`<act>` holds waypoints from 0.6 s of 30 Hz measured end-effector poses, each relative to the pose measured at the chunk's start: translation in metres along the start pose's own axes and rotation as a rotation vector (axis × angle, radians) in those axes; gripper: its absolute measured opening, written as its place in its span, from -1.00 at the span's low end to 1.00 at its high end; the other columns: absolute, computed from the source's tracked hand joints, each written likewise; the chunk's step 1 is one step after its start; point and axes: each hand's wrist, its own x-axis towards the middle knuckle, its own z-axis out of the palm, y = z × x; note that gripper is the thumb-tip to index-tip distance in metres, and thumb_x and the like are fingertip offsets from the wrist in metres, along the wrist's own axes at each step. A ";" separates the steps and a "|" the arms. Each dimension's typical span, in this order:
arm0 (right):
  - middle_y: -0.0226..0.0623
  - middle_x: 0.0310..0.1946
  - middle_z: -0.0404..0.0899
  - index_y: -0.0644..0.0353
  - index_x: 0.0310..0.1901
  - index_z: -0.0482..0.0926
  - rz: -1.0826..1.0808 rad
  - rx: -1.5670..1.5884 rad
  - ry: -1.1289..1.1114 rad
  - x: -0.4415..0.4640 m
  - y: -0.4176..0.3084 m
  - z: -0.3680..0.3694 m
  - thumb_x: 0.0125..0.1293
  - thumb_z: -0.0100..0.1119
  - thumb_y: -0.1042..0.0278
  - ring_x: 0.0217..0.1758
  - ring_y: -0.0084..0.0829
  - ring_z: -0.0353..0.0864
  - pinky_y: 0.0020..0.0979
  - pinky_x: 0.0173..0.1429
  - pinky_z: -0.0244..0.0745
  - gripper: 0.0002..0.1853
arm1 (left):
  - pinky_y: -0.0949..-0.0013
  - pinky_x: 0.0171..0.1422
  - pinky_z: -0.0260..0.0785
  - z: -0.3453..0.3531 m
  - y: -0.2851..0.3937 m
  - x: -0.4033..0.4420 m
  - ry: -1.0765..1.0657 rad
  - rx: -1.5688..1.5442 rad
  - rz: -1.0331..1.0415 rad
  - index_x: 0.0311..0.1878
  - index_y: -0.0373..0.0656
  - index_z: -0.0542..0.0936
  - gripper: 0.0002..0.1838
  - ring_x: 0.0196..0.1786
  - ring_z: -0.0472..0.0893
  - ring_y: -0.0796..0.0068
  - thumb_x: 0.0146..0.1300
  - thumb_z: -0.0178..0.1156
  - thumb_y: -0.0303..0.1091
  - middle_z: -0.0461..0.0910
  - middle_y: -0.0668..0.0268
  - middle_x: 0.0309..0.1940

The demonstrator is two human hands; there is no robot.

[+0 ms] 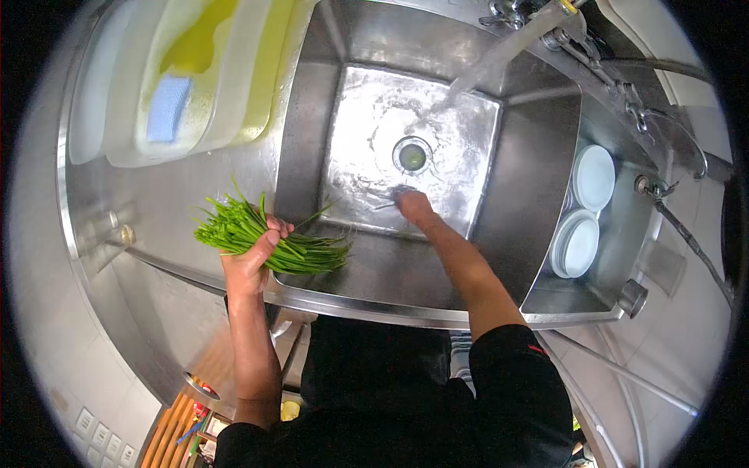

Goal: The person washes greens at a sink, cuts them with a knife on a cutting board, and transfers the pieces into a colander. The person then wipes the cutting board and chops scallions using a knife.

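My left hand (253, 253) is wrapped around a bunch of green chives (304, 253), held over the near left rim of the steel sink (530, 156). The thin stalks stick out on both sides of the fist. Down in the basin, my right hand (416, 207) is closed low over the bottom, just on the near side of the drain (412, 156). Its fingertips are hard to see, and a small greyish shape by them cannot be made out. Water (476, 72) pours from the tap (558, 15) into the basin.
Nested plastic tubs (125, 86) stand on the left ledge, with a blue sponge (168, 109) inside. White round containers (579, 246) sit in the smaller right basin. A small metal cup (632, 298) is at the right corner. Taps and hoses (636, 113) line the right back edge.
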 end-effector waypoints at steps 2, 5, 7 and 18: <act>-0.03 -0.30 0.64 0.27 -0.30 0.64 -0.074 -0.108 -0.031 -0.003 -0.014 0.004 0.21 0.00 0.35 -0.29 -0.11 0.68 -0.10 -0.22 0.58 -0.77 | 0.07 0.02 0.50 0.002 0.001 -0.002 0.021 -0.009 0.009 -0.04 -0.27 0.45 -0.63 -0.27 0.56 0.36 0.05 0.27 -0.61 0.55 0.24 -0.34; -0.03 -0.32 0.64 0.26 -0.33 0.62 -0.144 -0.110 0.110 -0.002 -0.020 0.019 0.26 -0.03 0.35 -0.20 -0.09 0.65 -0.08 -0.18 0.57 -0.77 | 0.07 0.03 0.49 0.001 0.002 -0.002 0.043 -0.022 0.011 -0.08 -0.27 0.46 -0.67 -0.27 0.56 0.36 0.06 0.26 -0.62 0.55 0.25 -0.35; -0.03 -0.33 0.64 0.25 -0.37 0.63 -0.155 -0.031 0.177 -0.003 -0.023 0.024 0.22 -0.01 0.37 -0.21 -0.08 0.66 -0.09 -0.18 0.57 -0.79 | 0.07 0.03 0.49 0.002 0.005 -0.003 0.050 -0.020 0.014 -0.09 -0.28 0.46 -0.69 -0.27 0.56 0.37 0.07 0.24 -0.63 0.55 0.26 -0.34; -0.34 -0.43 0.67 0.30 -0.26 0.68 0.255 1.201 0.199 -0.044 -0.098 -0.266 0.14 0.39 0.28 -0.41 -0.60 0.55 -0.54 -0.30 0.47 -0.75 | 0.35 -0.18 0.47 0.042 0.006 0.022 0.088 0.058 -0.178 -0.21 -0.27 0.58 -0.76 -0.33 0.61 0.42 0.03 0.39 -0.54 0.61 0.27 -0.36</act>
